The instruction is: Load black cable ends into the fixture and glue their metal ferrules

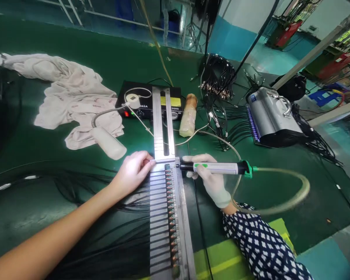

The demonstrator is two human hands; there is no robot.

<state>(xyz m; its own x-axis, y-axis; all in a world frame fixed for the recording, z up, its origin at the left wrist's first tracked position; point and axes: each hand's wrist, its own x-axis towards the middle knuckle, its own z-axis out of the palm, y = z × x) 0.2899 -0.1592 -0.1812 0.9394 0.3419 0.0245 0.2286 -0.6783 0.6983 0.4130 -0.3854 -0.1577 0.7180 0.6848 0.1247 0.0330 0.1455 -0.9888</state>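
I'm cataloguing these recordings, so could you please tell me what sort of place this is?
Most likely a cable-assembly workshop: a metal fixture holds a row of cable ends, and a black electrical box and a bundle of cables sit on the green bench.

The left hand [134,170] is bare, and the left forearm [76,216] is also bare along all the length which is visible, up to the edge of the view. The right hand [212,182] wears a thin glove [220,193], whitish and plain, which follows closely the shape of the fingers and finishes at the wrist [230,209], where a short bare part can be seen. After this comes a sleeve [258,237] of dark navy fabric (rather loose, it seems to me), covered by a regular pattern of small white figures, similar to four-petal flowers.
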